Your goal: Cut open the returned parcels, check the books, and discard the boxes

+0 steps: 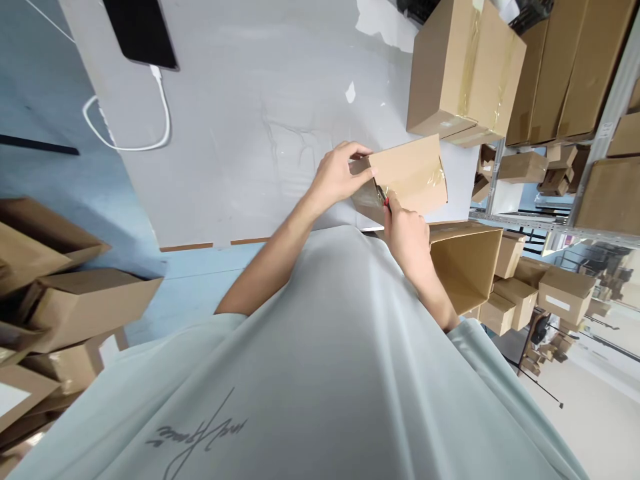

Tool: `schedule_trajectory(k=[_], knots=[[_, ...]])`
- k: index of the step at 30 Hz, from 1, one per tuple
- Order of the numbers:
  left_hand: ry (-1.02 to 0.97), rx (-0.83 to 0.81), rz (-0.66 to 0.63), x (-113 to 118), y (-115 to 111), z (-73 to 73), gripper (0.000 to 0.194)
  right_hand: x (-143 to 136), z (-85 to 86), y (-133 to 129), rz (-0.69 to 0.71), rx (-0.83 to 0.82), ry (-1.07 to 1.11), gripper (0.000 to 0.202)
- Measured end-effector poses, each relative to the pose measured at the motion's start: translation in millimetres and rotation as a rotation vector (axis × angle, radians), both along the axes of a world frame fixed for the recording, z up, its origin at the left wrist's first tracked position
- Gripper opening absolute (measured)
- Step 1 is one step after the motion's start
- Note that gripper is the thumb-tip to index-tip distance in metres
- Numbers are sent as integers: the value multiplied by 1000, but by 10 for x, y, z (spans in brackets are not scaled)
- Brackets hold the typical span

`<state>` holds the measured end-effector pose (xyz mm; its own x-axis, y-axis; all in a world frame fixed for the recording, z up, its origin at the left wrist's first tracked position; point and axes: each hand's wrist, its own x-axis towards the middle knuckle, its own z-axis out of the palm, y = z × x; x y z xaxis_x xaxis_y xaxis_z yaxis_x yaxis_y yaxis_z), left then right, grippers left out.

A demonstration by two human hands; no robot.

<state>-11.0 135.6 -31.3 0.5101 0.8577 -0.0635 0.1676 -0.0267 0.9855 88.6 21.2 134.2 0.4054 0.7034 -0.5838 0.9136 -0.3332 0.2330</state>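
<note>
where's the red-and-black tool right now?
Head view, just right of centre: the red-and-black tool is in the right hand, at the left edge of the small cardboard box, close to the left hand's thumb.

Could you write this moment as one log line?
left hand: holding small cardboard box | right hand: red-and-black tool at box edge | table: larger taped box, phone with white cable

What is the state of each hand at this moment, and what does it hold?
Left hand: holding one end of the small cardboard box.
Right hand: closed, holding a red-and-black tool, perhaps a cutter.
</note>
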Motion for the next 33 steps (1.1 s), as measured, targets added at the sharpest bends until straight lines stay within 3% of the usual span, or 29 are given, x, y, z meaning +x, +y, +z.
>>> schedule_trajectory(k=[7, 14, 26, 33], knots=[[-9, -22, 77, 106, -58, -7, 30, -157, 42, 206, 67, -76, -88, 55], [-33, -38, 178, 223, -221, 1, 37, -33, 253, 50, 88, -184, -94, 50], [-20, -70, 136, 179, -193, 23, 33, 29, 262, 10, 63, -3, 19, 55], [-45, -95, 144, 165, -185, 19, 34, 86, 151, 132, 39, -45, 54, 52]])
